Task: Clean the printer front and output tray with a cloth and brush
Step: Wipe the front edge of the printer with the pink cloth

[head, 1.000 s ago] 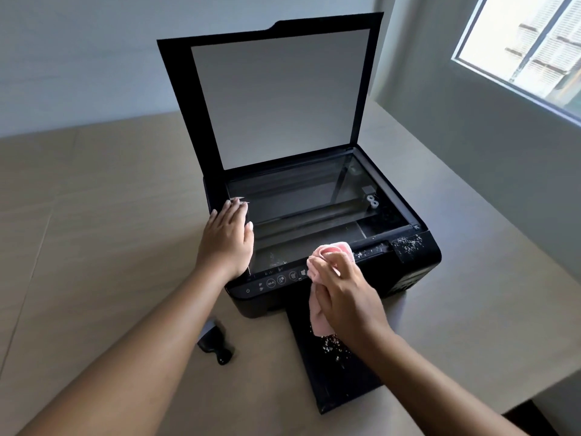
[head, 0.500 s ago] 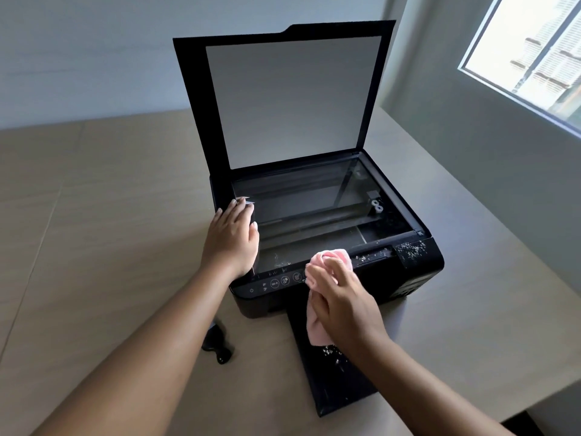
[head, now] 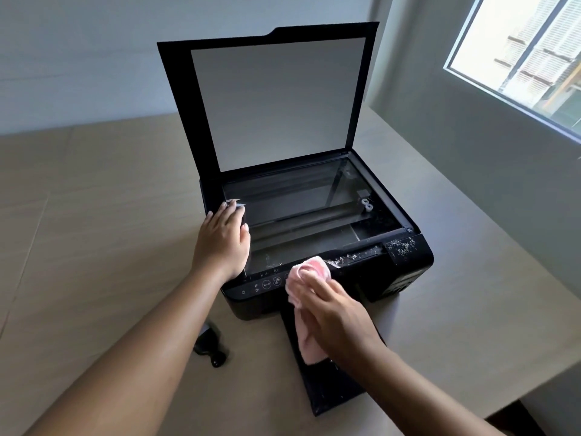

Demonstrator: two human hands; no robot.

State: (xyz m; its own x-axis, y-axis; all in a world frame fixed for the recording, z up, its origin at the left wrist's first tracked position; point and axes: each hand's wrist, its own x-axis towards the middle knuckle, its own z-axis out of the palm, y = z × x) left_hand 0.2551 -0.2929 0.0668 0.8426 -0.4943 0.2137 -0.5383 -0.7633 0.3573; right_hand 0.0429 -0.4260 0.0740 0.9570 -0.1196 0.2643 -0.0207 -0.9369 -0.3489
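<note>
A black printer stands on the table with its scanner lid raised. White specks lie on its front right corner and along the front strip. My right hand grips a pink cloth pressed on the front panel, just right of the buttons. The cloth hangs down over the black output tray, which sticks out toward me. My left hand rests flat on the printer's left front corner, fingers on the glass edge. A black brush lies on the table left of the tray.
The beige table spreads wide to the left and right of the printer. Its right edge runs along a grey wall with a window above.
My right hand has slid the pink cloth a little along the front panel. The left hand stays on the printer's corner. The view has shifted slightly.
</note>
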